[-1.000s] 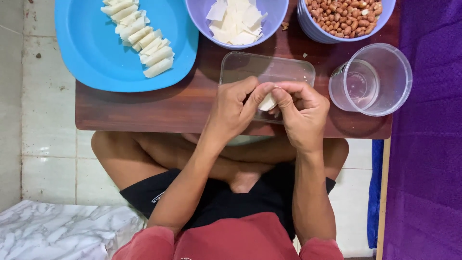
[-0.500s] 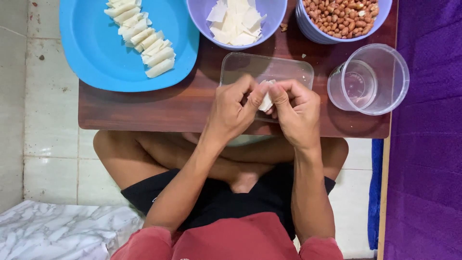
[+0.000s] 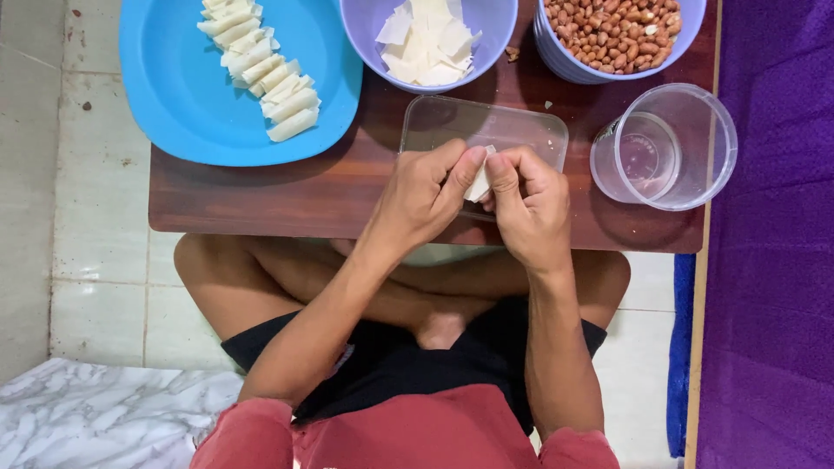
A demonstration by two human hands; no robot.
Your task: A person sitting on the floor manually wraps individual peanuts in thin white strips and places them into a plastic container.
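Wrapper piece (image 3: 479,182), small and white, pinched between both hands over clear lid (image 3: 483,130) on wooden worktop (image 3: 261,195). Left hand (image 3: 423,195) and right hand (image 3: 526,201) fingers clamped on it, rolling looks underway. Done: rolled pieces (image 3: 261,65) lined on blue plate (image 3: 182,95). Left: flat wrappers in purple bowl (image 3: 495,35), plenty of peanuts (image 3: 612,30).

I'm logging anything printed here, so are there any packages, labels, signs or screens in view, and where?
No packages, signs or screens show.
Clear plastic cup: right on the wooden table, round, with a small dark label strip on its left wall, too small to make out.
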